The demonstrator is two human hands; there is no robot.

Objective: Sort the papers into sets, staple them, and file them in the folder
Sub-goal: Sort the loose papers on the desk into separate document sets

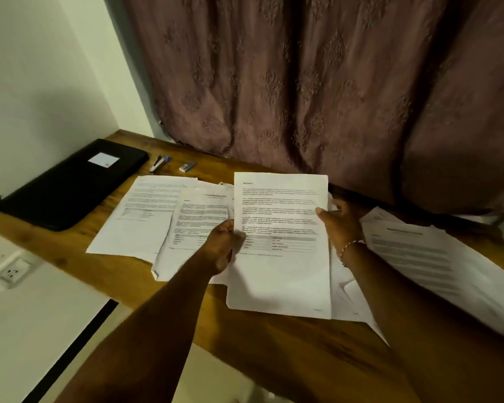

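Both hands hold one printed sheet (280,274) headed "Section 4" up over the wooden table (288,338). My left hand (220,245) pinches its left edge and my right hand (339,221) grips its right edge, thumb on the front. Loose printed papers (146,216) lie spread on the table to the left, and another pile (437,257) lies to the right. A black folder (67,184) lies shut at the far left. A stapler (159,163) and a small staple box (187,166) sit beyond the papers.
A brown patterned curtain (317,82) hangs right behind the table's far edge. A pale wall (41,82) meets the table at the left, with a wall socket (12,271) below the tabletop. The table's near edge runs diagonally under my forearms.
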